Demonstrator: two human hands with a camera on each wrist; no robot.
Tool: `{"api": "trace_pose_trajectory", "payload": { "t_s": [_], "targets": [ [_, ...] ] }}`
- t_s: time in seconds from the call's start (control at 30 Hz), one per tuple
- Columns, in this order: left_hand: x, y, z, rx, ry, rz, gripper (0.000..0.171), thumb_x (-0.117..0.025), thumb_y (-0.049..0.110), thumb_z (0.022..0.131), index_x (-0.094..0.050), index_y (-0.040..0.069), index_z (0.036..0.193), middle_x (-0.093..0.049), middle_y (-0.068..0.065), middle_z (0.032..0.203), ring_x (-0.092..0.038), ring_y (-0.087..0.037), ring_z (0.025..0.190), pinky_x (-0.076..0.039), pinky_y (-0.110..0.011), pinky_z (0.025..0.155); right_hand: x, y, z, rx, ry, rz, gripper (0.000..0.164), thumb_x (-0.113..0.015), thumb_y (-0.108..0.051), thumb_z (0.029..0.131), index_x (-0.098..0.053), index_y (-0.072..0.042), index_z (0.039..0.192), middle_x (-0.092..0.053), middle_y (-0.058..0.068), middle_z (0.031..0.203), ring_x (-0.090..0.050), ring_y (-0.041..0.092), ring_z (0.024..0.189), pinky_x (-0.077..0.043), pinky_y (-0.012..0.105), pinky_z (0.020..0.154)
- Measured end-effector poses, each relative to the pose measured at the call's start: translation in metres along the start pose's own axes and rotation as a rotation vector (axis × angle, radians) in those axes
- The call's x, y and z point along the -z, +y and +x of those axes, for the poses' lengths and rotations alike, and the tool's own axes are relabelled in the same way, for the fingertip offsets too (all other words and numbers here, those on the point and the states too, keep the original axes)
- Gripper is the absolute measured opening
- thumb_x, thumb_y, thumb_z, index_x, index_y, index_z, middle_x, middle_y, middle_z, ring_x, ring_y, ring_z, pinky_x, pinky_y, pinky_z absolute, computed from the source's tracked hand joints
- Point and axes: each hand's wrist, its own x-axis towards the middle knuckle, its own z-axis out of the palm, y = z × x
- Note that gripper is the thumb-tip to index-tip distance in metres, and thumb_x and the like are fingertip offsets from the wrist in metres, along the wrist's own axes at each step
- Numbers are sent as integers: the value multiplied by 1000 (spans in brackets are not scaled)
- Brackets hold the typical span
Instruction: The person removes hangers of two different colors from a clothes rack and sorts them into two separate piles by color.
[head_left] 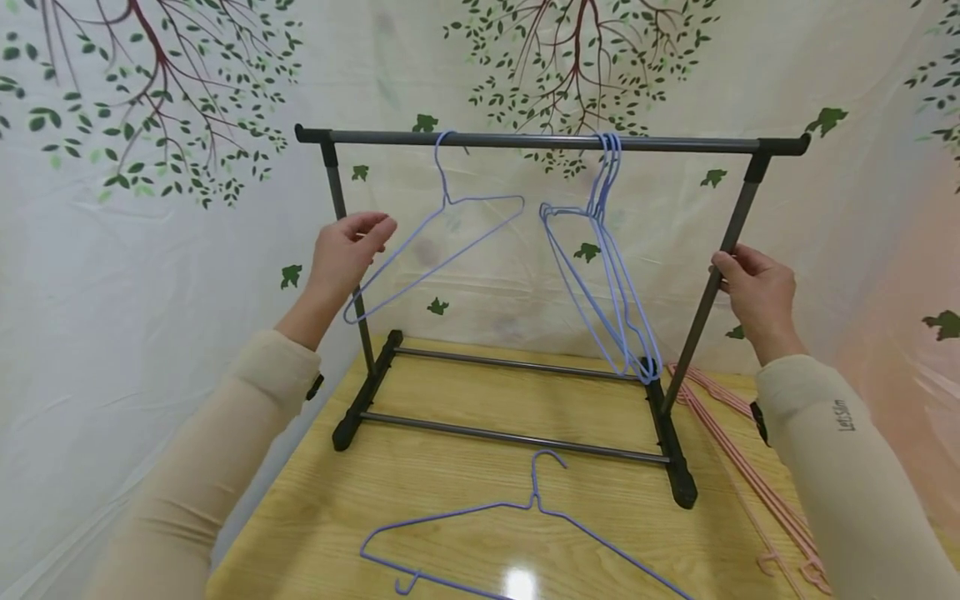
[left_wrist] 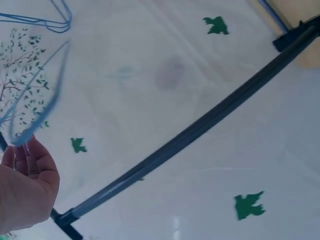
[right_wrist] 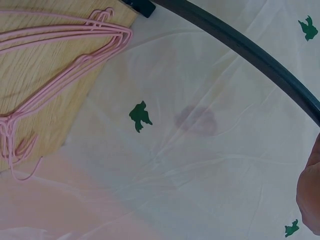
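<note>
A black garment rack (head_left: 517, 142) stands on the table. My right hand (head_left: 759, 293) grips its right upright, thumb in front. Beside the left upright my left hand (head_left: 343, 254) is raised with fingers loosely bent and nothing between them. Close to it, a single blue wire hanger (head_left: 444, 183) hangs from the rail; it looks blurred in the left wrist view, near the fingertips. Several blue hangers (head_left: 596, 212) hang bunched together on the rail's right half. Another blue hanger (head_left: 535, 500) lies flat on the table in front of the rack.
Several pink hangers (right_wrist: 120, 36) lie piled on the wooden table (head_left: 480, 479) at the right, beside the rack's foot. Behind everything hangs a pale cloth (head_left: 480, 300) printed with branches and green leaves.
</note>
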Motion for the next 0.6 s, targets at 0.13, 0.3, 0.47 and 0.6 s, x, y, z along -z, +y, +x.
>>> {"api": "trace_pose_trajectory", "payload": {
  "t_s": [0.13,0.3,0.47,0.6],
  "targets": [
    [-5,12,-2,-35,-29,101,56,-69,46,92,-63,10,133,-63,-10,116,-60,-22,102,-49,-33,81,0,0,0,-5,-1,-7,56,-59,-43,97,-55,-12,143,-65,-7,115,-64,1,98,-50,18,87],
    [-17,11,-5,-54,-48,228,48,-72,32,92,-63,5,132,-65,-14,113,-63,-27,101,-52,-40,79,0,1,0,-7,1,-12,57,-59,-44,96,-55,-12,143,-65,-6,117,-64,2,100,-49,19,89],
    [-25,6,-6,-41,-28,275,36,-70,26,94,-69,3,122,-69,-14,105,-63,-27,94,-50,-40,74,-1,2,2,-11,-2,-10,57,-59,-44,96,-54,-13,144,-64,-3,120,-64,4,103,-49,21,90],
    [-27,3,-7,-48,-14,252,29,-68,25,96,-72,3,115,-71,-13,101,-64,-26,91,-49,-38,74,-1,3,3,-13,3,-13,56,-59,-44,96,-55,-13,143,-64,-3,120,-64,4,102,-49,21,90]
  ]
}}
